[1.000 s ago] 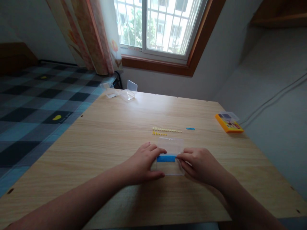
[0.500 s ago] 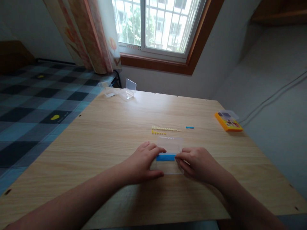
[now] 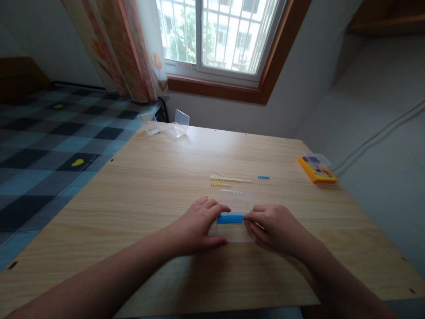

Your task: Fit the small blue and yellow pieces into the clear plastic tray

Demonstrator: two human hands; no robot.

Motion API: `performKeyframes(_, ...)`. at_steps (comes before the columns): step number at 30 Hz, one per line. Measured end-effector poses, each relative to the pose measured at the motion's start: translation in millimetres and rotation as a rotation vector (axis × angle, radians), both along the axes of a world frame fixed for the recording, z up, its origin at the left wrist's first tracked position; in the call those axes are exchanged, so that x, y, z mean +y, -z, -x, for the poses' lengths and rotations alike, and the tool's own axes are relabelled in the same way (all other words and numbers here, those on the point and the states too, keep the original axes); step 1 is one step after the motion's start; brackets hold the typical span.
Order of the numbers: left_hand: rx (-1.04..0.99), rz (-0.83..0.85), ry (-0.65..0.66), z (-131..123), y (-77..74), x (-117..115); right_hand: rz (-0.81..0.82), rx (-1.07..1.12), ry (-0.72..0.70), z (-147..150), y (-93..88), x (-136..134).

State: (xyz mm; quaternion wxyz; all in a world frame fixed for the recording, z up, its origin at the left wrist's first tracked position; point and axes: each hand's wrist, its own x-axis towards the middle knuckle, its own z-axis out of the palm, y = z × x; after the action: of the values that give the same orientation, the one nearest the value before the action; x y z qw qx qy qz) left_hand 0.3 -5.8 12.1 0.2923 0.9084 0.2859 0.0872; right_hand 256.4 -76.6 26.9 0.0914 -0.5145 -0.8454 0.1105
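Observation:
A clear plastic box [image 3: 232, 232] lies on the table with its lid [image 3: 234, 200] tilted open at the far side. Blue sticks or strips [image 3: 229, 219], packed side by side, form a band across the inside of the box. My left hand [image 3: 204, 225] grips the box's left end, thumb at the front and fingers at the back. At the other end, my right hand [image 3: 270, 223] is closed, its fingertips pinching at the right end of the blue strips. Those fingertips partly hide the box's right wall.
Beyond the box are a row of small cream pieces [image 3: 231, 179], a row of yellow pieces [image 3: 220, 184] and a short blue row [image 3: 263, 177]. An orange box [image 3: 317, 170] sits at the right edge. Clear boxes [image 3: 176, 128] stand at the far left corner.

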Motion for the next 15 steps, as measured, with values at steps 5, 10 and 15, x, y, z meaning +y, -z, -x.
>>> performKeyframes(5,0.004,-0.005,-0.005,0.1,0.2,-0.4,-0.049,0.117,-0.030,-5.0,-3.0,-0.4)
performKeyframes(10,0.013,-0.007,0.000,0.8,-0.4,-0.2,-0.369,0.312,0.131,-28.3,-0.1,12.1)
performKeyframes(15,0.020,0.000,0.003,1.1,-1.9,0.3,-0.554,0.266,0.445,-60.1,27.1,44.4)
